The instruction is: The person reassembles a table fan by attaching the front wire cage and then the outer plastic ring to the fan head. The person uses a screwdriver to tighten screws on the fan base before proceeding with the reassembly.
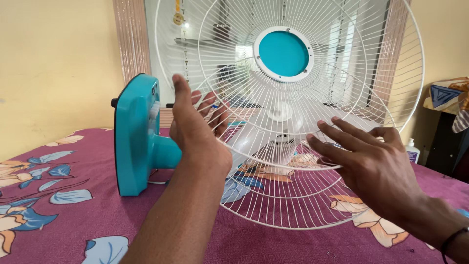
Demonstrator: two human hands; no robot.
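Under my work lies a bed covered with a magenta cloth printed with blue leaves and orange-cream flowers. A plain pale yellow wall rises to my left. Ahead I see a pinkish ribbed door frame. At the far right, a small white plastic bottle sits beside a dark cabinet draped with patterned fabric.
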